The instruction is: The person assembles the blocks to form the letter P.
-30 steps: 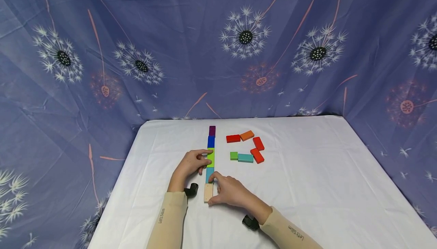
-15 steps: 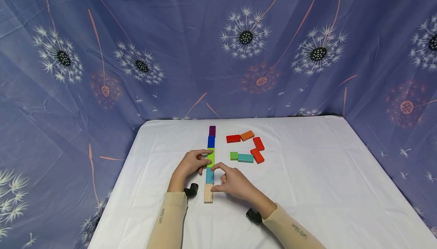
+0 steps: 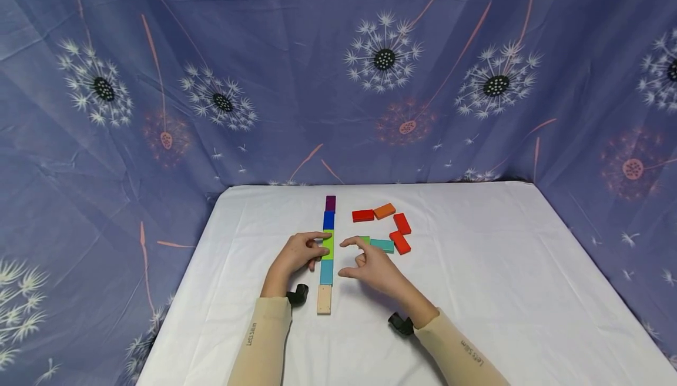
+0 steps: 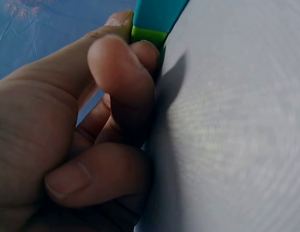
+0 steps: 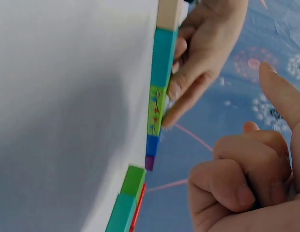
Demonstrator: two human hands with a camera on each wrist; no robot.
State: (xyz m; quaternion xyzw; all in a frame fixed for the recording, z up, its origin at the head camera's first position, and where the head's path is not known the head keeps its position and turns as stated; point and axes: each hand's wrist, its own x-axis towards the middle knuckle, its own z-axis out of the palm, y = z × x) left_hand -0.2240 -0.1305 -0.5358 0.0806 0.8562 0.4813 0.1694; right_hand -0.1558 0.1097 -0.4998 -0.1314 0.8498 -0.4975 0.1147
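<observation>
A straight row of blocks lies on the white cloth: purple [image 3: 330, 204], blue [image 3: 328, 220], lime green [image 3: 328, 239], light blue [image 3: 327, 272] and plain wood [image 3: 324, 299]. My left hand [image 3: 297, 254] rests its thumb and index finger on the lime green block, which shows a small printed pattern [image 5: 156, 111] in the right wrist view. Its other fingers are bent beside the row. My right hand [image 3: 379, 267] hovers to the right of the row, holding nothing. Its thumb and index finger are spread apart, the other fingers curled. It partly hides a small green block [image 3: 365, 238].
Right of the row, more blocks form a loose curve: red [image 3: 362, 215], orange [image 3: 384, 211], two further red ones [image 3: 402, 223], and teal [image 3: 383, 246] beside the small green one. A patterned blue curtain [image 3: 296, 80] hangs behind the white table [image 3: 502, 268].
My right hand has left the wood and light blue blocks and moved up and right, toward the small green block. The left hand stays on the lime green block.
</observation>
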